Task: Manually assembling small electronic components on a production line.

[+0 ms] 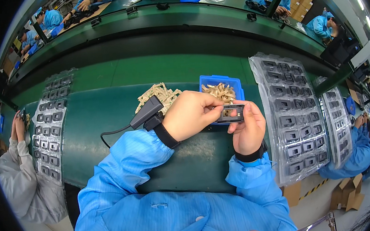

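A small black plastic housing (236,113) with a rectangular opening is in front of my chest, above the near rim of a blue bin (208,78). My right hand (248,129) grips it from the right, thumb along its side and fingers beneath. My left hand (189,114) is closed in a pinch, its thumb and forefinger at the housing's left end; whatever they pinch is hidden. Small tan strips (222,92) fill the bin. Left of it, partly behind my left hand, lies a pile of tan pieces (159,92).
Clear plastic trays (280,151) of black housings lie on the green bench (94,136) at right, with similar trays (48,123) at left. A black wrist device (147,112) trails a cable from my left wrist. Co-workers sit left, right and across the green partition.
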Demonstrator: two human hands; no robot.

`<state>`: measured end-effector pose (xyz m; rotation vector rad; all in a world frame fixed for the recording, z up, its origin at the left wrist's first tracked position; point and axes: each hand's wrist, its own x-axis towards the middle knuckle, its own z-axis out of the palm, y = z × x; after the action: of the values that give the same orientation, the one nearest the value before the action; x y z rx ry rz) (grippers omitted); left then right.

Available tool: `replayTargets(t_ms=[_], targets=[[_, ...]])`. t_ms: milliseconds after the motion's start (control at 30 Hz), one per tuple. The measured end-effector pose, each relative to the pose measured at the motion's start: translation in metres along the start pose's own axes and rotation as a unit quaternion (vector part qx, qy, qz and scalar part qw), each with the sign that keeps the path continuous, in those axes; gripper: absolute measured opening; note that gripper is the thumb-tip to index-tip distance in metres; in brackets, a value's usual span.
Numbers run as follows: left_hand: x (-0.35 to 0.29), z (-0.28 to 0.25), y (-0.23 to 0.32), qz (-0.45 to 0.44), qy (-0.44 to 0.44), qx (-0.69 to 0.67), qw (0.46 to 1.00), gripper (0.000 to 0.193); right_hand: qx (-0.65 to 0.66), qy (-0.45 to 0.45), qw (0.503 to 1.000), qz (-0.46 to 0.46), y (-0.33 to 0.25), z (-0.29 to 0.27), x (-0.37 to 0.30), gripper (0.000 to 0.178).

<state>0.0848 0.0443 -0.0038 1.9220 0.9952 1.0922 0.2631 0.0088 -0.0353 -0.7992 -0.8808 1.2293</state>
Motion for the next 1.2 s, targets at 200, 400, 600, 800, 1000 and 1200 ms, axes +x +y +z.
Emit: replayTargets(t_ms=[200, 400, 600, 800, 1000, 1200], targets=[[0.002, 0.009, -0.002, 0.105, 0.036, 0.248, 0.962, 0.026, 0.021, -0.048, 0.998, 0.037, 0.003, -0.002, -0.001, 0.032], [-0.007, 0.007, 0.004, 0.165, 0.033, 0.272, 0.947, 0.022, -0.084, -0.095, 0.991, 0.052, 0.0, 0.005, -0.003, 0.026], [-0.03, 0.002, 0.053, 0.365, 0.062, 0.264, 0.891, 0.018, -0.194, 0.082, 0.974, -0.08, -0.07, -0.006, -0.09, 0.034], [-0.078, 0.051, 0.04, 0.254, -0.218, 0.186, 0.924, 0.018, -0.434, 0.227, 0.852, -0.186, -0.189, -0.153, -0.057, 0.023], [-0.088, 0.107, -0.011, 0.166, -0.209, 0.156, 0.951, 0.03, -0.573, 0.248, 0.781, -0.005, -0.167, -0.297, 0.066, 0.022], [-0.088, 0.102, -0.016, 0.177, -0.194, 0.15, 0.953, 0.027, -0.677, 0.175, 0.714, 0.04, -0.134, -0.315, 0.077, 0.024]])
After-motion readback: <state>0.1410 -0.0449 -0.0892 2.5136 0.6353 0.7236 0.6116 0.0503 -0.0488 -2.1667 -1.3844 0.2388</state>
